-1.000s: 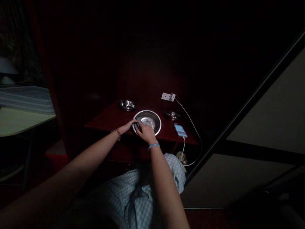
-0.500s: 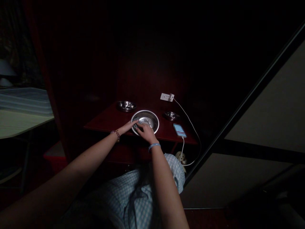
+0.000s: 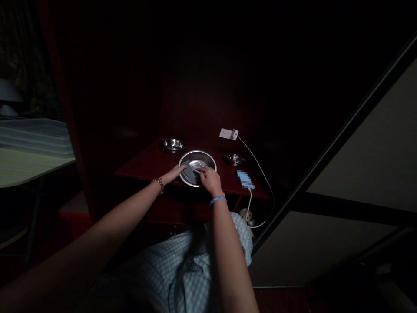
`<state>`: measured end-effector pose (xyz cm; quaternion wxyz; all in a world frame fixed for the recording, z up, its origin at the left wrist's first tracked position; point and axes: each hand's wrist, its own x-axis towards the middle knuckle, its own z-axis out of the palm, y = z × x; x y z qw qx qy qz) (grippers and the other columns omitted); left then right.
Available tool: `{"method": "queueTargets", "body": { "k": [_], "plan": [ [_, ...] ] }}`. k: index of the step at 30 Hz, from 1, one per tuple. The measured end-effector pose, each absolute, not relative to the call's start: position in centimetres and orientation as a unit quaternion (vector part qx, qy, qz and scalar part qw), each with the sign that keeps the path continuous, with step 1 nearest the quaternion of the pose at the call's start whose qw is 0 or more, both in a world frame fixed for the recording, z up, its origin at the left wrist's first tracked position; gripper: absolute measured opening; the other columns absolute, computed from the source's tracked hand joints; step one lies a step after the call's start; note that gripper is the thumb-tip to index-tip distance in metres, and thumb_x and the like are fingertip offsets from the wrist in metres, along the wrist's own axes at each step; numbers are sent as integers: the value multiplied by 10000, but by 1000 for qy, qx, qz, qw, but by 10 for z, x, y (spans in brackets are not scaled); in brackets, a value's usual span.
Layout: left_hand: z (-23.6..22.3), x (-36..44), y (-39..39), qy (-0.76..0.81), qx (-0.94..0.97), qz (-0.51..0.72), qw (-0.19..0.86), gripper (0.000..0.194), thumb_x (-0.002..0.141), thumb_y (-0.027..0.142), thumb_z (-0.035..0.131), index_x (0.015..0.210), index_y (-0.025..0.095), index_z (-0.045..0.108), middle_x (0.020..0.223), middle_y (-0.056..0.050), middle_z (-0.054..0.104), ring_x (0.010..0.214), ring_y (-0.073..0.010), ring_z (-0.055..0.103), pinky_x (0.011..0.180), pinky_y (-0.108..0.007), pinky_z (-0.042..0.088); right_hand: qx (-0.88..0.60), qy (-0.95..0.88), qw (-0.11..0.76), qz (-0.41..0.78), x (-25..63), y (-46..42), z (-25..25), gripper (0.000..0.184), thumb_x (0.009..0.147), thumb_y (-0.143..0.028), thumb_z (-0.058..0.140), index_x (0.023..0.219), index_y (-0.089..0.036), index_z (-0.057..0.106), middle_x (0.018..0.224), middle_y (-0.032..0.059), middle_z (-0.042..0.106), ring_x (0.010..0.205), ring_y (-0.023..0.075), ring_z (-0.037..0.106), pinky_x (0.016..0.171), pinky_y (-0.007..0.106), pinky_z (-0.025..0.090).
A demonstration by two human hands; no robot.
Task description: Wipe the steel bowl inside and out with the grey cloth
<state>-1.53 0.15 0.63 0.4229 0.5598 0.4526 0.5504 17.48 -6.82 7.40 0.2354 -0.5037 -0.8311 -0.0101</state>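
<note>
Okay so the left hand (image 3: 172,175) is gripping the bowl (image 3: 197,152) by its left rim, thumb over the grey cloth (image 3: 190,175) lying inside nearer that side, while the right hand (image 3: 212,180) is half-curling opposite, hold unclear.

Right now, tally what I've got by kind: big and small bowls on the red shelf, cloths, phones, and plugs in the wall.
Big bowl: 1
Small bowls: 2
Cloth: 1
Phone: 1
Plug: 1
Total: 6
</note>
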Motion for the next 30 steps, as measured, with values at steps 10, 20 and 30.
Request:
{"method": "queueTargets", "body": {
  "k": [10,20,30],
  "plan": [
    [16,-12,-9,456,525,573,434,368,788,304,561,1079,124,696,1074,-88,756,1106,-263,653,1003,-362,481,-452,-878,156,-17,186,-69,74,405,881,-313,639,1282,-264,652,1302,29,649,1188,219,549,1028,336,409],
    [14,-14,-7,468,524,571,425,340,818,296,534,1066,128,696,1018,-83,765,1091,-255,662,962,-340,504,-465,-862,199,32,191,-61,67,185,886,-316,688,1026,-220,761,1082,72,722,1065,195,614,937,293,448],
    [12,-15,-5,423,559,566,434,530,701,342,717,1177,121,640,1197,-132,708,1141,-279,635,1040,-405,462,-476,-858,191,22,190,-61,69,167,883,-288,688,1021,-223,756,1065,73,711,1071,208,588,923,302,442]
  ]
}}
